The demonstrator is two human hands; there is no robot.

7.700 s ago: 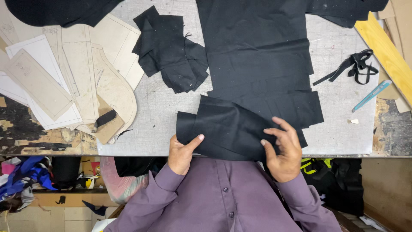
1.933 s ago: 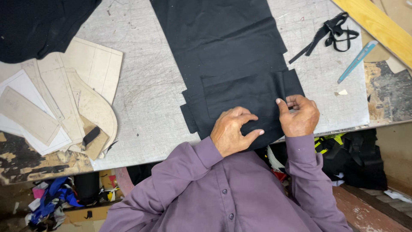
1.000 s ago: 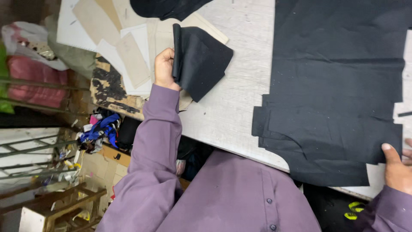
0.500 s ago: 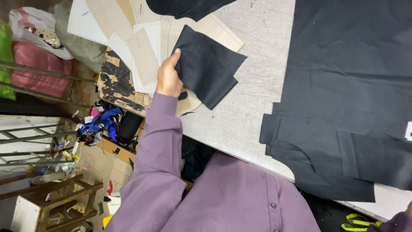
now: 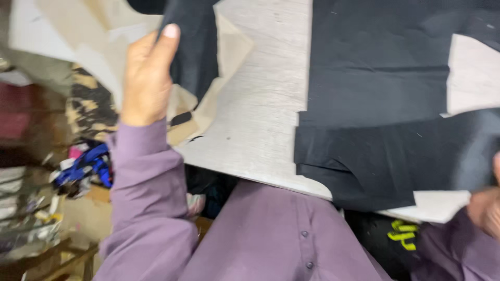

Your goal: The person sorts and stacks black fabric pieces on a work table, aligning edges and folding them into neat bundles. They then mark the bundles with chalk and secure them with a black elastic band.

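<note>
My left hand (image 5: pixel 147 78) is stretched out to the left side of the table and grips a small cut piece of black fabric (image 5: pixel 196 49) by its edge, over a stack of beige paper patterns (image 5: pixel 232 52). A large sheet of black cloth (image 5: pixel 385 93) lies spread on the grey table (image 5: pixel 260 119), with cut-out notches along its near edge. My right hand (image 5: pixel 487 208) shows only partly and blurred at the right edge, at the near border of the large cloth. Whether it grips the cloth is unclear.
Under the table's left edge lie a worn dark board (image 5: pixel 94 104) and a heap of coloured scraps (image 5: pixel 83 166). A black bag with yellow-green marks (image 5: pixel 401 234) sits below the near table edge. My purple shirt fills the foreground.
My left hand stays on the small black piece over the paper patterns. The view has swung closer, and my right hand has come back into sight at the right edge.
</note>
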